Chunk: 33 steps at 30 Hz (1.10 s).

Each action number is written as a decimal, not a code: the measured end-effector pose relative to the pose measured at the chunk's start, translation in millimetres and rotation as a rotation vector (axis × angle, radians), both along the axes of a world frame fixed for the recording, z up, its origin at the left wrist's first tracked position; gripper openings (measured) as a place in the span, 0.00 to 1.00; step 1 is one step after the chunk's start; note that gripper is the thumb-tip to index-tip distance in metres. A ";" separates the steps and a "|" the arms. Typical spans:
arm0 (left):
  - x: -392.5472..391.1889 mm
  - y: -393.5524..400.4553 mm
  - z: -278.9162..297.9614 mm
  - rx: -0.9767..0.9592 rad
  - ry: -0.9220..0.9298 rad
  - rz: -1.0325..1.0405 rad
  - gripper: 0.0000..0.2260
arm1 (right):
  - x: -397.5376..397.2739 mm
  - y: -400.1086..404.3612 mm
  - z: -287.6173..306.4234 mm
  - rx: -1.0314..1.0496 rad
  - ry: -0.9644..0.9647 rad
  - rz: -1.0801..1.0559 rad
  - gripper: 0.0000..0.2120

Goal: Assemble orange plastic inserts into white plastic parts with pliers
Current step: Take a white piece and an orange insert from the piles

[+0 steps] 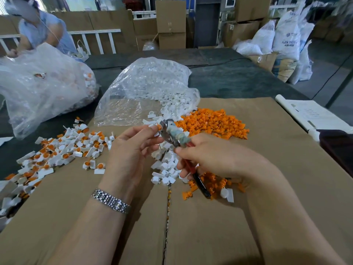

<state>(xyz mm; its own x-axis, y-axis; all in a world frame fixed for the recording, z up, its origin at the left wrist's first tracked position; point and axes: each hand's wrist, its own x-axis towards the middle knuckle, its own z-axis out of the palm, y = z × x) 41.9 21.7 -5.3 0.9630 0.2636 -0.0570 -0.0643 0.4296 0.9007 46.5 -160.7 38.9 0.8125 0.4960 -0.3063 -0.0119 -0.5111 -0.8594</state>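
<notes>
My left hand (131, 148) pinches a white part with an orange insert (157, 128) between thumb and fingertips. My right hand (212, 159) grips the red-handled pliers (176, 137), whose jaws meet that part. Loose orange inserts (212, 122) lie heaped behind the hands, and a few more orange inserts (212, 183) sit under my right wrist. Loose white parts (166, 167) are piled between the hands. Finished white-and-orange pieces (63, 150) spread out at the left.
A brown cardboard sheet (210, 226) covers the table. A clear bag of white parts (150, 87) stands behind the piles. A larger clear bag (42, 85) sits far left, with another person (42, 29) behind it. Papers (313, 113) lie at the right edge.
</notes>
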 end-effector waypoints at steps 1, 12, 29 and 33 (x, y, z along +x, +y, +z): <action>0.0 -0.7 0.3 0.026 -0.004 0.010 0.08 | -1.3 1.4 0.2 -0.005 -0.006 0.006 0.10; 0.0 -2.3 -4.2 0.055 0.015 0.035 0.03 | -13.2 16.6 -1.2 -0.137 -0.166 -0.017 0.20; 3.8 18.3 -7.1 0.325 0.020 0.186 0.03 | 2.5 1.6 -1.2 -0.146 -0.265 -0.138 0.20; 8.6 26.9 -10.8 0.790 0.068 0.437 0.05 | 29.4 -21.4 -14.5 -0.401 -0.440 -0.344 0.14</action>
<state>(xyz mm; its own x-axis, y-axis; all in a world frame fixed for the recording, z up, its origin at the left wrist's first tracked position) 50.5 48.6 -16.1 0.7690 0.5916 0.2421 -0.0121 -0.3652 0.9308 75.9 -182.1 24.4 0.9944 0.1043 -0.0178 0.0760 -0.8205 -0.5666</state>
